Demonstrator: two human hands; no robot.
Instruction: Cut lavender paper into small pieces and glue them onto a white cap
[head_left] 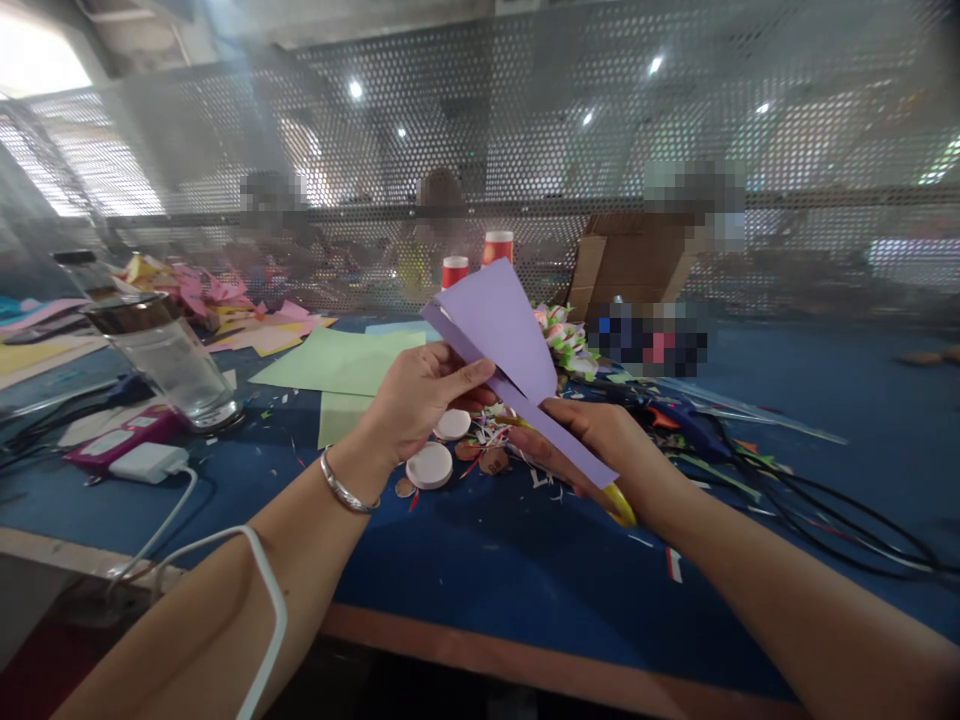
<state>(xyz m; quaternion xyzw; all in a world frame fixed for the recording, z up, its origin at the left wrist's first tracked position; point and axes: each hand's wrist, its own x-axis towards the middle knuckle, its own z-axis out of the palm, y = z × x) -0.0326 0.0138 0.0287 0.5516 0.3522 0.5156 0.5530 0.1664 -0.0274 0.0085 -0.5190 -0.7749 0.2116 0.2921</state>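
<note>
My left hand [420,395] pinches the lower left edge of a folded purple paper [510,340] held up above the blue table [525,570]. My right hand [592,440] grips yellow-handled scissors [619,503], mostly hidden behind the paper, and the paper's lower tip lies across this hand. A silver bangle [341,490] sits on my left wrist. White round discs [429,465] and paper scraps lie on the table just below both hands.
A glass jar [169,360] stands at the left, beside a white charger [146,462] with its cable. Green paper sheets [337,362] lie behind my hands. Black cables [825,510] run at right. Red cups [454,270], a cardboard box [630,265] and a perforated screen stand behind.
</note>
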